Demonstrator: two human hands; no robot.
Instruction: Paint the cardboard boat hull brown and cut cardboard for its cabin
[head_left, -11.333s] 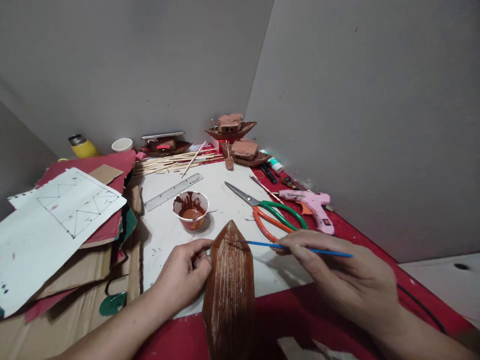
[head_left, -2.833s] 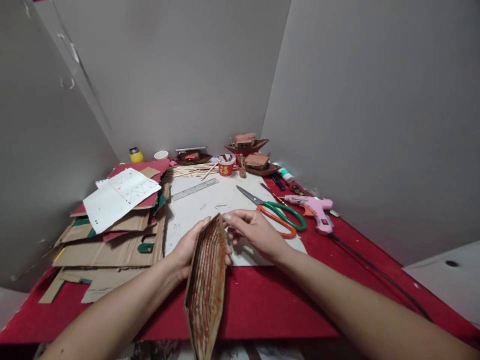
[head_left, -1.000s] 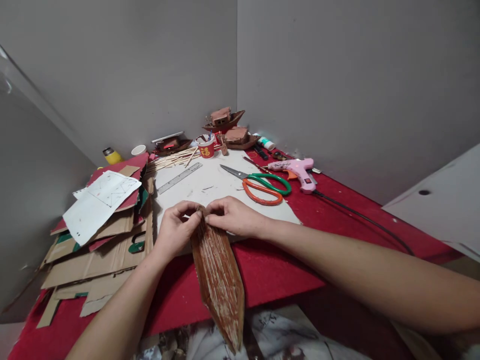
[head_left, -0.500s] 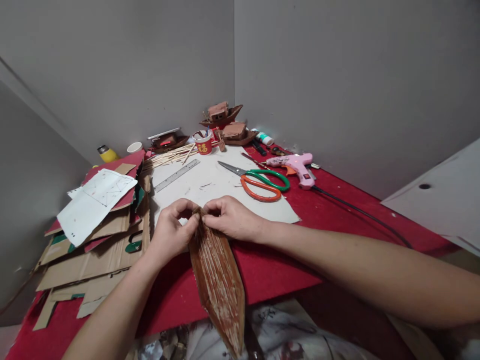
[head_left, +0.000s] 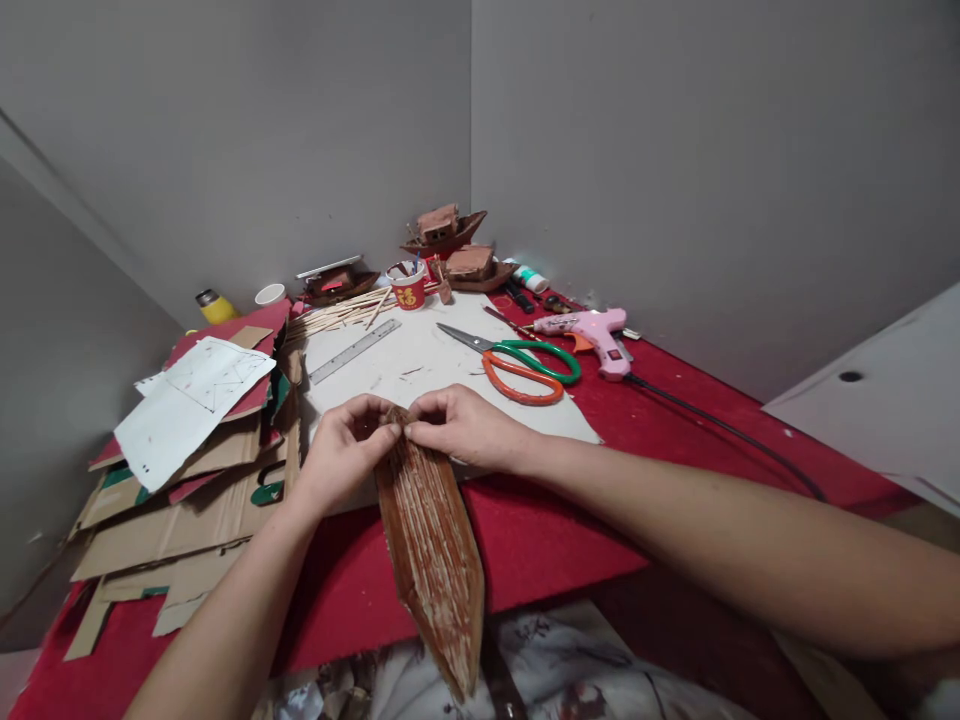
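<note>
A long brown model boat hull [head_left: 433,550], with pale streaks of bare cardboard along its inside, points toward my lap past the table's front edge. My left hand [head_left: 346,450] pinches its far tip from the left, thumb on top. From the right, my right hand [head_left: 466,430] pinches the same tip with thumb and fingers, close beside the left thumb. The fingers hide part of that end. Just beyond my right hand, scissors [head_left: 517,365] with one green and one orange handle lie on white paper [head_left: 390,370].
Cardboard pieces [head_left: 172,530] with a drawn sheet [head_left: 199,400] are piled at left. A metal ruler [head_left: 356,350], wooden sticks [head_left: 337,313], a red cup [head_left: 406,290] and finished model boats [head_left: 471,268] stand farther back. A pink glue gun [head_left: 600,335] with its cord lies at right.
The hull's near end has swung slightly left and up. Both hands keep their pinch on the far tip, with the fingers shifted a little.
</note>
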